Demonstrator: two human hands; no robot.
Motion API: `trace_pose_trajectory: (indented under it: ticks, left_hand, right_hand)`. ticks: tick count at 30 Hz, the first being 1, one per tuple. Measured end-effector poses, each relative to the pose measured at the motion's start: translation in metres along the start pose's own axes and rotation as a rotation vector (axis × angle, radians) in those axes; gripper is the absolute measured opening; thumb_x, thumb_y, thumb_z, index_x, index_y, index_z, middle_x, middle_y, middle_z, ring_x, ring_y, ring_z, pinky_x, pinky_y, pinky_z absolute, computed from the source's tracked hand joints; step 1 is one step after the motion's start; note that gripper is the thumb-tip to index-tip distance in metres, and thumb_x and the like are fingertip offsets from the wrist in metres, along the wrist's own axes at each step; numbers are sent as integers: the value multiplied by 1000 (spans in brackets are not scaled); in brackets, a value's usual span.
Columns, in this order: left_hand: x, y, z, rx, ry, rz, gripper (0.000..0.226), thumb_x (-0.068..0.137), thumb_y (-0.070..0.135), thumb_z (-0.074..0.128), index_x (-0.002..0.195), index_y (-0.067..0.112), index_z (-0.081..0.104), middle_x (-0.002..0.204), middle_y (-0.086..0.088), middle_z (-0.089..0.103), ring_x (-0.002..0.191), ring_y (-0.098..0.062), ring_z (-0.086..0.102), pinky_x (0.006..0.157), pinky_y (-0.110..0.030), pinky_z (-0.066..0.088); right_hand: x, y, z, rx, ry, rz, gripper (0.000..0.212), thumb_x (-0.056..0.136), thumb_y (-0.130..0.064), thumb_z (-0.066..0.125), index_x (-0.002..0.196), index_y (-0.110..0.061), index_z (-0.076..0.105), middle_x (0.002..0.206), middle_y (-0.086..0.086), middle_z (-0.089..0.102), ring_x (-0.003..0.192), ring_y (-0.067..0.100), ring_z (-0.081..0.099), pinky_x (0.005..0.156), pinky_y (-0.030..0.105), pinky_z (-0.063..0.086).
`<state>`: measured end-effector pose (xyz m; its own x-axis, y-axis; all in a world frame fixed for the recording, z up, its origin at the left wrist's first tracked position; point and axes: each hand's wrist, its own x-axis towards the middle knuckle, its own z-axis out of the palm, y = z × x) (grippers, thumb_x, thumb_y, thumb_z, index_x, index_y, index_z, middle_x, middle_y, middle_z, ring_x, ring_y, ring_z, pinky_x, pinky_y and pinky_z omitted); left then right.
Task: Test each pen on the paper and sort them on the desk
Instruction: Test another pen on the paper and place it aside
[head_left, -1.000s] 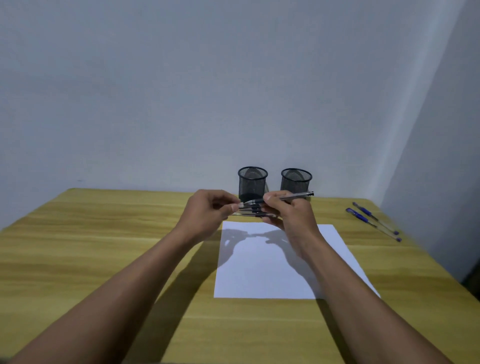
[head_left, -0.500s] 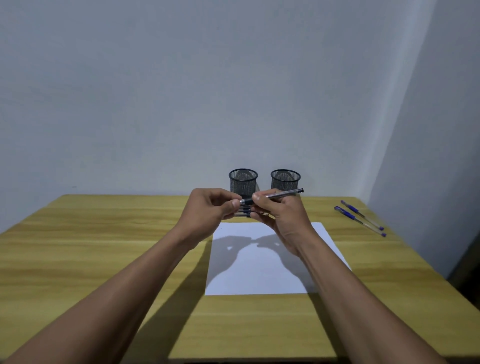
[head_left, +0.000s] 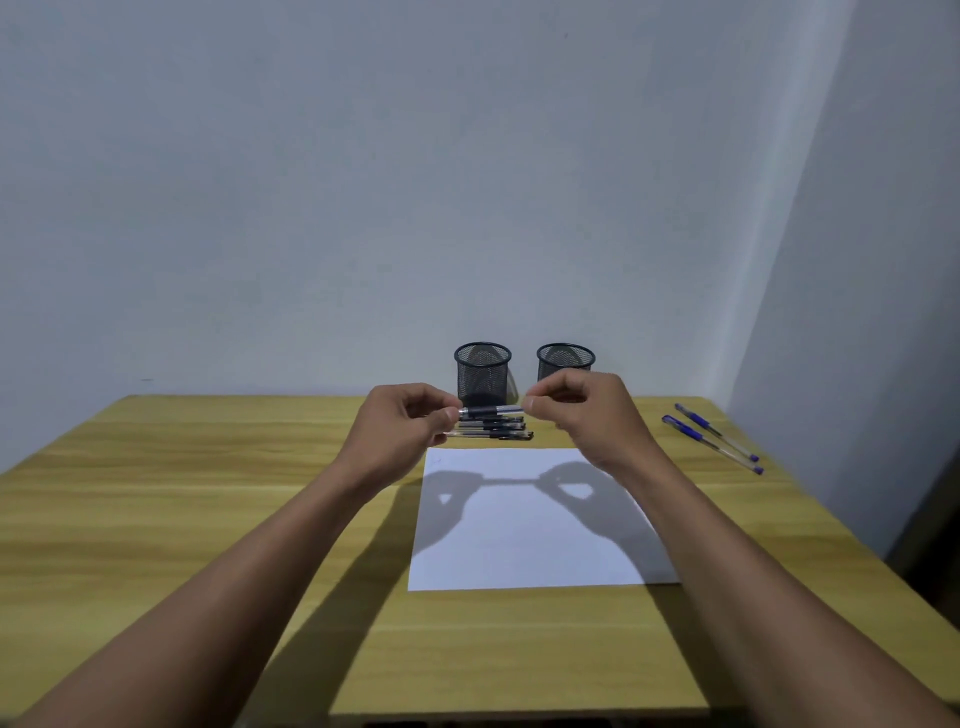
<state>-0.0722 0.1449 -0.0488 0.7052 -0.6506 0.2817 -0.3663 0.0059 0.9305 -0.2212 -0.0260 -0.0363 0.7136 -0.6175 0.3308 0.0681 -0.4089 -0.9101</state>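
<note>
- Counter (head_left: 156, 519): pale wood grain, set into a corner between two plain grey-white walls; it carries everything listed below.
- Paper (head_left: 530, 540): one white sheet lying flat on the counter, right of centre, its near edge parallel to the counter's front edge. Shadows of both hands and of the pen fall across its far half. A faint small mark sits at its far left corner; too small to read.
- Left hand (head_left: 402, 423): raised above the counter just beyond the paper's far left corner, fingers curled, thumb and forefinger pinched on the left end of a pen.
- Right hand (head_left: 584, 410): raised at matching height, fingers curled, thumb and forefinger pinched on the right end of the same pen.
- Mesh cups: two black wire cups stand upright at the back of the counter near the wall, the left cup (head_left: 482, 371) and the right cup (head_left: 565, 359), apart from each other. The right hand covers the lower part of the right cup.
- Held pen (head_left: 491, 412): level, spanning the gap between the two hands, clear barrel with a dark grip section, in front of the left cup.
- Pen row (head_left: 491, 431): several dark pens side by side on the counter, directly below the held pen, just beyond the paper's far edge.
- Blue pens (head_left: 711, 444): two lying side by side near the counter's right edge, well apart from the paper.
</note>
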Motion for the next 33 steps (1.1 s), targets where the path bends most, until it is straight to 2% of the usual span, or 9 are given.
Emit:
trace_pose_trajectory:
  ticks: [3,7,11,15,18,20,23,29,33]
  left_hand:
    - [2,5,4,-11,5,14,7,89,4,68,90,4,75,80,-16,71,71,-16,62,71,-24,56]
    - [7,7,10,-9,4,22,6,88,5,69,89,7,75,84,-21,72,72,-18,61,80,-39,59]
    - [12,7,19,-11,2,22,6,88,8,70,88,9,76,81,-14,71,72,-17,61,83,-42,59]
    - [14,8,39,33,-41,23,5,86,15,72,87,16,76,81,-9,73,72,-16,64,74,-31,57]
    - [17,10,60,93,-30,36,16,80,31,74,92,22,77,85,3,76,82,-12,71,81,-32,58]
    - [17,13,80,196,1,76,19,85,32,72,99,20,76,87,8,75,79,-2,70,77,-19,54]
    - [10,21,121,285,27,148,22,89,30,67,103,17,75,91,6,75,82,-7,69,82,-24,53]
    - [-8,24,218,496,-274,275,36,93,39,57,119,16,68,116,0,72,108,-19,65,93,-36,51]
    - [-38,33,289,608,-574,350,48,98,45,48,132,13,60,137,-8,60,128,-27,53,104,-41,44]
  right_hand:
    - [3,-5,-2,-215,-65,-71,7,83,-13,80,85,-20,79,77,-1,74,68,5,63,66,17,49]
    - [7,-7,-5,-447,-105,-133,6,85,-22,77,88,-27,80,84,-4,75,83,14,67,77,29,52]
    - [3,-5,-13,-563,-140,-140,9,85,-23,75,90,-29,78,83,-6,72,81,16,65,76,32,52]
    - [-4,0,-28,-628,-103,-138,12,87,-18,71,90,-28,76,83,-5,72,79,13,64,72,30,50]
    - [-10,8,-51,-664,-52,-108,12,87,-19,69,90,-28,75,79,-12,67,75,7,60,65,23,45]
    - [-17,14,-72,-688,-8,-70,11,87,-20,69,91,-28,76,77,-14,66,76,10,60,68,27,47]
    - [-34,24,-114,-703,52,7,11,88,-19,69,91,-27,76,77,-13,65,75,11,59,70,31,47]
    - [-74,47,-196,-793,215,142,13,86,-20,70,85,-33,71,82,-10,69,78,13,61,71,30,48]
    - [-120,65,-251,-818,363,235,7,87,-20,72,90,-24,76,79,-6,70,73,14,61,63,26,43]
